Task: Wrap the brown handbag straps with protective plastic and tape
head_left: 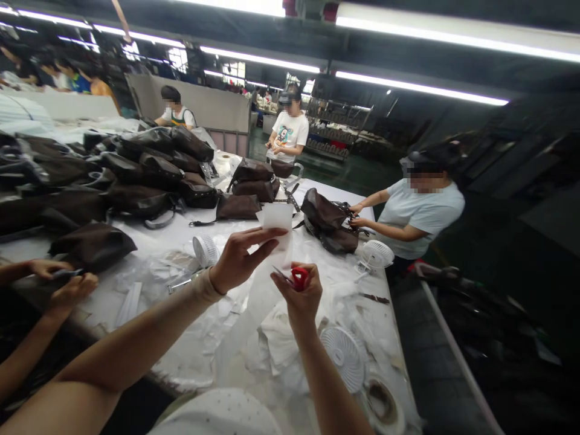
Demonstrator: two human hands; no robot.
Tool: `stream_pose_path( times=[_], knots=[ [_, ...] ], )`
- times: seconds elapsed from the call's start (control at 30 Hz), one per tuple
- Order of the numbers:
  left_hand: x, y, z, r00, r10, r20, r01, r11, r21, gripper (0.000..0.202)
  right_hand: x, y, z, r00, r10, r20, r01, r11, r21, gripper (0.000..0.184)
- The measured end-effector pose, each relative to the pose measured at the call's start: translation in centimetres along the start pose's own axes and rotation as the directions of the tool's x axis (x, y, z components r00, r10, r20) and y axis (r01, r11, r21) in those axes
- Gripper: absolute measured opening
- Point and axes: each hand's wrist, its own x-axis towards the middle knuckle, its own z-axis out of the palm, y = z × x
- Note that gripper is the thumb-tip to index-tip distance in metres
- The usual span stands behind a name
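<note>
on my feed, my left hand holds a translucent white sheet, my right hand grips red-handled scissors; likely trimming, calling for a steady sheet.

A thin, milky-white sheet, smooth and slightly see-through, like film or fine paper. Scissors with glossy red plastic handles and bare metal blades. Dark brown bags look like smooth leather with a soft sheen. Crumpled clear plastic wrap shines on a smooth white table. Fans are white plastic, with ribbed grilles; bunched white fabric looks soft and matt.
</note>
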Motion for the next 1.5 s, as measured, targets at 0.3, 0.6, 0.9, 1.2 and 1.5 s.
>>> stream_pose_path(
  times=[0.3, 0.6, 0.9, 1.2, 1.5],
  knots=[
    [0.3, -0.3, -0.6, 0.998, -0.017, 0.066, 0.017, 1.000, -0.002, 0.038, -0.5, 1.5, 0.9, 0.995, 0.095, 0.007, -0.094, 0.972, 0.217, 0.037],
    [0.2, -0.3, -1.1, 0.986, 0.016, 0.168, -0.022, 0.999, 0.035, 0.048, -1.7, 1.0, 1.2, 0.936, 0.294, 0.195, -0.346, 0.873, 0.344, 0.041],
    [0.5, -0.3, -2.1, 0.984, -0.024, 0.178, 0.048, 0.990, -0.132, 0.055, 1.5, 1.0, -3.2, 0.882, 0.273, 0.383, -0.368, 0.909, 0.199, 0.038],
    [0.3, -0.2, -2.1, 0.981, 0.033, 0.193, -0.006, 0.991, -0.136, 0.055, 6.0, -4.9, -5.2, 0.726, 0.283, 0.626, -0.139, 0.953, -0.270, 0.051],
    [0.4, 0.1, -2.0, 0.972, 0.087, 0.217, -0.066, 0.993, -0.101, 0.055, 7.4, -5.9, -4.4, 0.647, 0.287, 0.706, 0.010, 0.923, -0.384, 0.051]
  ],
)
